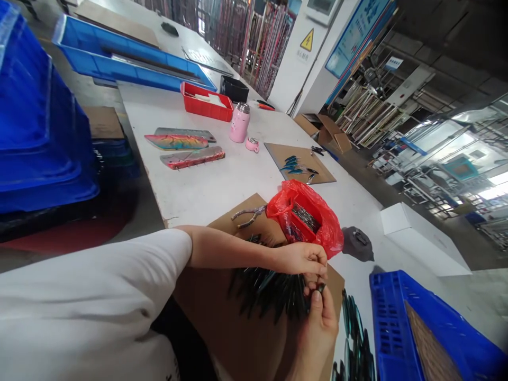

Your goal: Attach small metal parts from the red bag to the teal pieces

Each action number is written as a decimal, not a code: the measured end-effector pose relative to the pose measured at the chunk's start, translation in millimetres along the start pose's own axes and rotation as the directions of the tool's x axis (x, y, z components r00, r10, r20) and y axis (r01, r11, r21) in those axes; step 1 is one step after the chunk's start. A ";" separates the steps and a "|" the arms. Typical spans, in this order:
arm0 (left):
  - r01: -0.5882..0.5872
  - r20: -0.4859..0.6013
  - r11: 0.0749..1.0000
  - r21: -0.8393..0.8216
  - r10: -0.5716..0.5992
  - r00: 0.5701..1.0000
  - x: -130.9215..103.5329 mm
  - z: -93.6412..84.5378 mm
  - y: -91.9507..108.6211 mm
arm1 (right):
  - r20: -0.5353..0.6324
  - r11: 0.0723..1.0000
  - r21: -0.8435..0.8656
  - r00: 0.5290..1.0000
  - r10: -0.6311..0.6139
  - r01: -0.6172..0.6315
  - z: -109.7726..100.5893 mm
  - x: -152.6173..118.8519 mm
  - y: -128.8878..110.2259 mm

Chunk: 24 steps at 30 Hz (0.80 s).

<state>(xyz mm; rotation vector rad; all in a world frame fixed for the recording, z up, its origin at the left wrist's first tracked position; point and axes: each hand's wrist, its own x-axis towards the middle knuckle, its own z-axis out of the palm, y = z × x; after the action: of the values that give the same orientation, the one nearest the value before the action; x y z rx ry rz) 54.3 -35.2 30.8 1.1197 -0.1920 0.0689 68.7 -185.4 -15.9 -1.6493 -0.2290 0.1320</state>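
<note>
Yellow warning sign (307,40) shows a lightning bolt, characters under it too blurred to read. Right hand (320,320) pinches small dark piece (321,288) between thumb and fingers, over the cardboard (234,328) on the bench (190,185), beside the dark slim pieces (273,291); left hand (305,259) has fingers curled in close at it, grip unclear. Held piece mostly hidden, can't tell its long axis or pointing direction.

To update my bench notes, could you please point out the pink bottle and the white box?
Pink bottle (238,127): head view, middle of its body.
White box (426,241): head view, its broad face.
</note>
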 end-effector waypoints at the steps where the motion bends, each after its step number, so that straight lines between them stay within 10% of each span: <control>1: 0.014 0.007 1.000 -0.003 -0.014 1.000 -1.0 1.4 1.2 | -0.007 1.000 -0.011 1.000 -0.010 0.010 0.2 -0.1 0.0; 24: 0.048 0.002 0.999 -0.018 -0.048 0.999 -4.3 5.7 2.0 | 0.000 0.999 -0.022 0.999 -0.032 0.032 4.1 -2.8 -7.3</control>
<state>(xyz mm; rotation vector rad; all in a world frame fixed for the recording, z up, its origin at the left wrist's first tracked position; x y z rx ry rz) 49.1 -39.3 34.2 1.1057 -0.1668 0.0231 64.5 -181.5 -9.2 -1.6668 -0.2574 0.1050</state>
